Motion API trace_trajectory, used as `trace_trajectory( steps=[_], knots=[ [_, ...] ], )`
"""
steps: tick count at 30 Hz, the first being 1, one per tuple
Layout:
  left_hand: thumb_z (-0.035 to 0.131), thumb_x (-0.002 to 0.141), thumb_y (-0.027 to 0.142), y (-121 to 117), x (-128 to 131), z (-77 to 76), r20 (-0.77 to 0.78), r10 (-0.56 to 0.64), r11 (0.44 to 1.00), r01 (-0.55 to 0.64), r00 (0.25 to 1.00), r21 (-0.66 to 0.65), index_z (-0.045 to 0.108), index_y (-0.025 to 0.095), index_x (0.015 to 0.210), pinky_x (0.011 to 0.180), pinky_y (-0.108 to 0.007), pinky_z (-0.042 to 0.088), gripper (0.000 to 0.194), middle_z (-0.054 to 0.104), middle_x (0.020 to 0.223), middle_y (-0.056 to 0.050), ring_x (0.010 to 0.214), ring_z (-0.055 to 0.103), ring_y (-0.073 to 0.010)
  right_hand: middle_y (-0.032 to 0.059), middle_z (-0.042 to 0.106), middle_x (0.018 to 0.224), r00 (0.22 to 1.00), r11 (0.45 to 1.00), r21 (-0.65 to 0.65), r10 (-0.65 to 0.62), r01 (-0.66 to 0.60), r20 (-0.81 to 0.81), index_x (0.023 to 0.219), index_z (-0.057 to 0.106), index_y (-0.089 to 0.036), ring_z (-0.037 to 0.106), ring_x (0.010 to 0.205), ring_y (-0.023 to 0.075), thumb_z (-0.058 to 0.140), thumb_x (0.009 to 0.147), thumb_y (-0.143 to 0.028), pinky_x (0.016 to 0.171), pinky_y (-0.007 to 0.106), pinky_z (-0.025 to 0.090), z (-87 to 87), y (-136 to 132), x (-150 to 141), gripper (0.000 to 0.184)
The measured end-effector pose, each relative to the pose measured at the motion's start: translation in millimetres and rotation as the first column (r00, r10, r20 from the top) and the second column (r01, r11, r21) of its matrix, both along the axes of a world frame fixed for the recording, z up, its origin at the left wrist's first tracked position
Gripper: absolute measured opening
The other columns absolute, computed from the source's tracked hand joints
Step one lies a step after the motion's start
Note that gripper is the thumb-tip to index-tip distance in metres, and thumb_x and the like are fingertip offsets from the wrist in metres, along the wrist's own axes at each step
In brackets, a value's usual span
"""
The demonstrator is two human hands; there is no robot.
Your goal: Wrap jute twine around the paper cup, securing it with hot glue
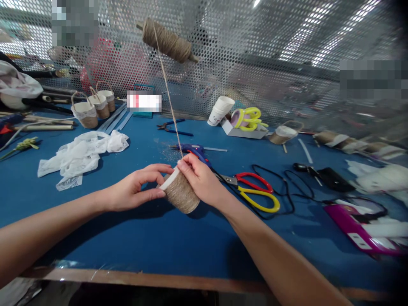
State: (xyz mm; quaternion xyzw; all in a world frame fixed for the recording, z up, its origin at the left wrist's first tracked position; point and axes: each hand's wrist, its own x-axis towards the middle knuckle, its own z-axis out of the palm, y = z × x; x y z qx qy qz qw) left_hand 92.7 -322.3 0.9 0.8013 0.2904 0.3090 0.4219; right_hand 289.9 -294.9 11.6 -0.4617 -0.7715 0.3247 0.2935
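A paper cup wrapped in brown twine (180, 193) lies on its side just above the blue table (153, 238). My left hand (135, 189) grips its white rim end with thumb and fingers. My right hand (200, 178) pinches the twine strand (168, 91) against the cup's rim. The strand runs taut up to a twine spool (167, 41) hanging on a rod in front of the perforated metal screen.
Red-and-yellow scissors (255, 193) and a blue glue gun (194, 149) lie right of my hands. Crumpled white plastic (79, 155) sits at left, three finished twine baskets (92, 108) behind it. Stacked paper cups (220, 110), pliers (174, 126), black cables and a pink box (360, 229) are around.
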Motion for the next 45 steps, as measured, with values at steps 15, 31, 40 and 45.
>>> trace_trajectory(
  steps=[15,31,40,45],
  knots=[
    [0.057,0.075,0.030,-6.9,12.2,0.2,-0.079,0.244,0.955,-0.253,0.967,-0.153,0.055,0.015,0.081,0.084,-0.033,0.042,0.016,0.062,0.093,-0.006,0.087,0.055,-0.0176,0.0052,0.048,0.078,0.956,0.916,0.396,-0.055,-0.067,0.288,0.075,0.043,-0.019,0.049,0.066,0.0159,0.034,0.090,-0.030,0.059,0.029,0.042,-10.6,-23.4,-17.9,0.020],
    [0.048,0.073,0.022,-9.6,15.9,-2.9,0.024,0.261,0.942,-0.249,0.965,-0.227,0.050,0.015,0.070,0.083,-0.033,0.042,0.007,0.059,0.086,-0.004,0.085,0.053,-0.0170,0.0102,0.053,0.084,0.936,0.848,0.518,-0.083,-0.114,0.342,0.078,0.049,-0.016,0.054,0.072,0.0171,0.028,0.092,-0.032,0.060,0.029,0.047,-15.9,-26.2,-18.8,0.030],
    [0.048,0.072,0.025,-9.5,16.7,-2.5,0.021,0.282,0.894,-0.255,0.959,-0.368,0.050,0.015,0.070,0.068,-0.027,0.043,0.010,0.052,0.070,0.000,0.068,0.048,-0.0126,0.0097,0.053,0.083,0.936,0.850,0.512,-0.072,-0.124,0.345,0.079,0.049,-0.017,0.053,0.071,0.0166,0.025,0.093,-0.034,0.060,0.029,0.046,-14.8,-28.1,-20.1,0.034],
    [0.050,0.069,0.021,-7.5,14.7,-1.1,0.064,0.254,0.904,-0.213,0.965,-0.371,0.050,0.016,0.070,0.078,-0.029,0.040,0.005,0.057,0.084,-0.003,0.082,0.049,-0.0155,0.0068,0.049,0.080,0.960,0.879,0.471,-0.060,-0.079,0.273,0.075,0.046,-0.018,0.051,0.069,0.0155,0.030,0.092,-0.033,0.062,0.029,0.046,-12.9,-26.0,-17.6,0.027]
  ],
)
